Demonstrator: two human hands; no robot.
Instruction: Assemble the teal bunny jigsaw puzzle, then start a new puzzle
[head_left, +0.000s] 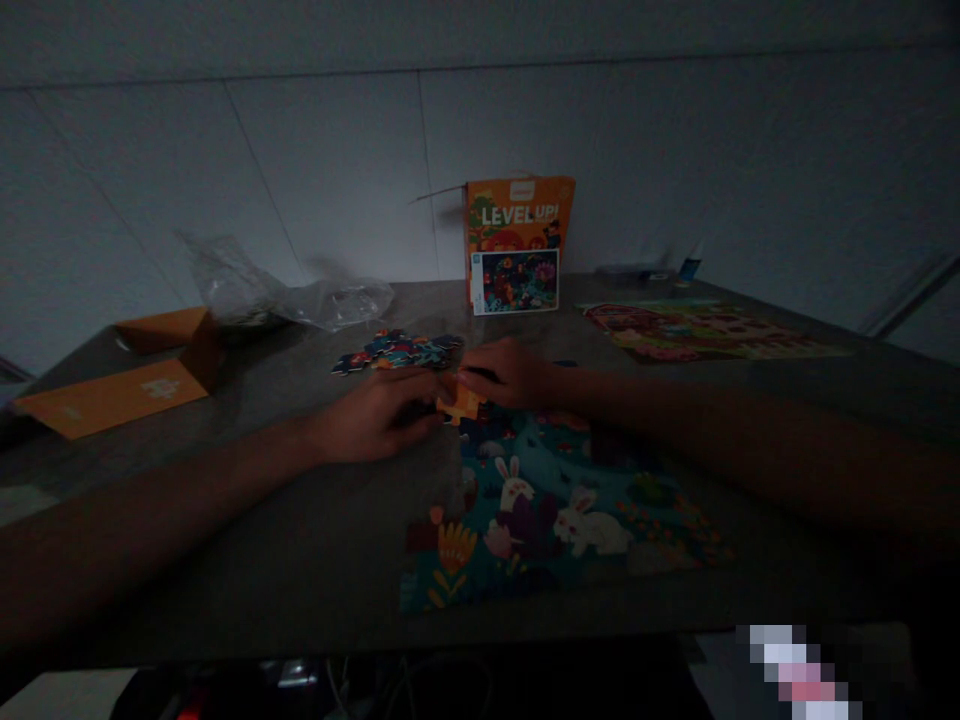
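Note:
A partly assembled jigsaw puzzle (pixel 551 465) lies on the dark table in front of me, showing white rabbits and flowers on a teal ground. At its upper left edge is an orange puzzle piece (pixel 461 405). My left hand (pixel 375 415) has its index finger and thumb closed about the left side of that piece. From the far side, my right hand (pixel 514 372) grips the same piece with bent fingers, partly hiding it. Just beyond my hands lies a pile of loose puzzle pieces (pixel 405 350).
An orange "LEVEL UP!" box (pixel 517 215) stands against the wall, with a picture card (pixel 516 282) leaning on it. An open orange box part (pixel 142 390) and a clear plastic bag (pixel 337 303) lie left. Another puzzle (pixel 705 330) lies flat at the right.

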